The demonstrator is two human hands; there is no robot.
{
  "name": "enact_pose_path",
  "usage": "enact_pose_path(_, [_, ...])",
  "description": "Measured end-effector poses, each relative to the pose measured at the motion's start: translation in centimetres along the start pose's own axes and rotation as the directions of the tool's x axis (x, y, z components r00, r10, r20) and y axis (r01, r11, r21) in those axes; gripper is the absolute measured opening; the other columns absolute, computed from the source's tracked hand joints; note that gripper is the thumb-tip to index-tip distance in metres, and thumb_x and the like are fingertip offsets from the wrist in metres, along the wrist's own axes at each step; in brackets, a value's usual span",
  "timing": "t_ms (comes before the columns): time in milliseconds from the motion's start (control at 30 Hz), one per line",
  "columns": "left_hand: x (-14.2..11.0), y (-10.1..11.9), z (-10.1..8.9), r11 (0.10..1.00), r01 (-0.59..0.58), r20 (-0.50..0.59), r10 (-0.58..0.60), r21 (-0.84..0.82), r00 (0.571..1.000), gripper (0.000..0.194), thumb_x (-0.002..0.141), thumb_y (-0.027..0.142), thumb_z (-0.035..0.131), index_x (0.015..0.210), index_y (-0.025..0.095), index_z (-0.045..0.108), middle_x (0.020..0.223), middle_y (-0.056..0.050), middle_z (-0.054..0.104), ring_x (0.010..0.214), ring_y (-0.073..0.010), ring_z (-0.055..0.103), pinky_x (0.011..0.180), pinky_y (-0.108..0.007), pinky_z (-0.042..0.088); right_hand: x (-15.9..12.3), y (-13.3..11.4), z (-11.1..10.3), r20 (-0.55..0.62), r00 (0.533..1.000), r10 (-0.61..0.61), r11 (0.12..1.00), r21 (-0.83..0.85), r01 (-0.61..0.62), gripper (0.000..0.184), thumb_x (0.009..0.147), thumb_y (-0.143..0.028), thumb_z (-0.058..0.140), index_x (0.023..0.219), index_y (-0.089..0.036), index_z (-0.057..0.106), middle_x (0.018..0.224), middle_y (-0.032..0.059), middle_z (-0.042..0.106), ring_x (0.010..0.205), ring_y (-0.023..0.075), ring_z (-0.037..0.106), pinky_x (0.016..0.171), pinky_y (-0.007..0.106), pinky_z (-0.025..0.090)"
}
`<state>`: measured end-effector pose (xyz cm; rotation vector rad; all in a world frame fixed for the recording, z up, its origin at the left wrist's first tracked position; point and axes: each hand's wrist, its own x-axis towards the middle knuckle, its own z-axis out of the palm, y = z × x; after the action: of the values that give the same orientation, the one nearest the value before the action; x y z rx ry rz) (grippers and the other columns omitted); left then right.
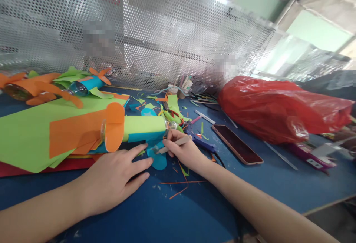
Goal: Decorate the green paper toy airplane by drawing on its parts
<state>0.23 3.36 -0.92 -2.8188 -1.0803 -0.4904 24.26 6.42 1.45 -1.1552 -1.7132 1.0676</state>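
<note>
On the blue bench, just right of the left hand's fingertips, sits the blue paper piece, its upper edge running up to a green-wrapped bottle, so I can't tell if they're joined. Right hand's grip is clenched around a beige pen, tip at the blue paper over a dark smudge I can't make out. Left grip is released, hand lying flat. Orange paper hides most of the bottle's left end; the scissors are half buried in scraps. Red bag's contents: hidden. Purple box has some pale marking, too small to read. Phone screen's dark, no readable brand anywhere.
</note>
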Motion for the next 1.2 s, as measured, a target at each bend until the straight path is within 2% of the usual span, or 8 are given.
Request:
enact_pose_path(367, [0.02,0.00,0.12,0.999,0.015,-0.011,-0.015,-0.040,1.000,0.045,0.110,0.045,0.038,0.131,0.032,0.076,0.149,-0.012,0.064,0.098,-0.0311,0.078,0.081,-0.045,0.065,0.10,0.20,0.00,-0.003,1.000,-0.004,1.000,0.011,0.004,0.026,0.086,-0.032,0.064,0.069,-0.025,0.046,0.049,-0.0085,0.050,0.047,0.0104,0.039,0.049,0.025,0.030])
enact_pose_path(667, [-0.14,0.01,0.02,1.000,0.005,0.000,-0.005,-0.008,1.000,0.044,0.110,0.044,0.038,0.131,0.033,0.075,0.149,-0.011,0.064,0.098,-0.0328,0.078,0.079,-0.048,0.066,0.09,0.02,0.00,-0.010,1.000,-0.001,1.000,0.001,0.001,0.028,0.087,-0.032,0.064,0.068,-0.025,0.046,0.050,-0.0081,0.050,0.047,0.0106,0.040,0.049,0.026,0.030])
enact_pose_path(1200, [0.02,0.06,-0.08,0.999,-0.016,0.002,0.016,0.030,1.000,0.046,0.111,0.043,0.035,0.131,0.032,0.075,0.148,-0.013,0.064,0.097,-0.0316,0.078,0.077,-0.047,0.066,0.11,-0.02,0.03,-0.031,0.999,0.007,1.000,-0.008,-0.008,0.028,0.087,-0.032,0.063,0.068,-0.026,0.045,0.049,-0.0083,0.050,0.047,0.0105,0.039,0.049,0.026,0.030])
